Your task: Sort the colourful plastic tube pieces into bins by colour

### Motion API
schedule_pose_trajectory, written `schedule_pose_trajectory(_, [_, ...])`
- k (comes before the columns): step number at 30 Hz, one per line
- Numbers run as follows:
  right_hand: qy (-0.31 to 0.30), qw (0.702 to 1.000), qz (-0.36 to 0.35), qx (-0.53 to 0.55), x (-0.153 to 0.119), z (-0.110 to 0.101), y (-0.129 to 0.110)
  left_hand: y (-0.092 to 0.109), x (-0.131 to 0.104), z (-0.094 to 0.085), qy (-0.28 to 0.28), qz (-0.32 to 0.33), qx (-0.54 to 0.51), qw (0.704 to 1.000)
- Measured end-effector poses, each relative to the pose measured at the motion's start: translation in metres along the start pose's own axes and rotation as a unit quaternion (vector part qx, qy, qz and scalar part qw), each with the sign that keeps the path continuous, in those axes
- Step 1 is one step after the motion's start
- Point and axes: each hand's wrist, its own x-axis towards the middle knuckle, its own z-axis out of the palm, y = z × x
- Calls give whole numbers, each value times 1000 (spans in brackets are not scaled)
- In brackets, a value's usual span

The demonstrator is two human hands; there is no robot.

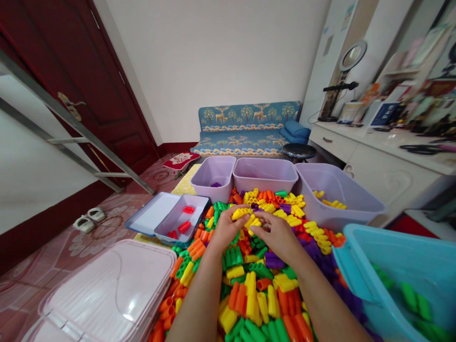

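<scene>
Yellow plastic tube pieces (242,213) are gripped in my left hand (228,227), its fingers curled round a joined row of them. Close beside it, my right hand (276,233) pinches another yellow tube cluster (253,222) between thumb and fingers. Both hands hover just over a wide heap of loose and joined plastic tubes in orange, green, yellow and purple; a green tube cluster (233,256) lies below the left hand and a purple one (273,260) below the right. Some of the fingertips and the far side of the held pieces are hidden.
Behind the heap stand a lilac bin (213,192) with purple pieces, a middle lilac bin (265,183), and a right lilac bin (342,216) with yellow pieces. A turquoise bin (402,237) holds green ones. At left are a shallow box (167,232) with red pieces and pinkish lids (107,280).
</scene>
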Motion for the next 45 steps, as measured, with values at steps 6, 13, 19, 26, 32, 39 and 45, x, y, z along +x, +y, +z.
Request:
schedule_pose_trajectory(6, [11, 1000, 11, -25, 2, -7, 7, 2, -1, 2, -17, -22, -35, 999])
schedule_pose_trajectory(13, [75, 990, 60, 106, 9, -23, 11, 5, -5, 4, 3, -57, -221, 974])
schedule_pose_trajectory(19, [99, 979, 64, 167, 8, -29, 3, 5, -3, 4, 53, -65, -208, 975])
schedule_pose_trajectory(26, [89, 934, 112, 326, 4, -22, -7, 3, 1, -2, 70, -73, -167, 981])
schedule_pose_trajectory(32, [62, 948, 130, 284, 2, -23, -7, 7, 0, -2, 97, -72, -171, 978])
schedule_pose_trajectory(39, [81, 955, 110, 263, 6, -35, -3, 6, 0, -4, 94, -73, -168, 979])
schedule_pose_trajectory(45, [358, 798, -18, 484, 13, -50, 2, 3, 2, -4, 88, -61, -143, 984])
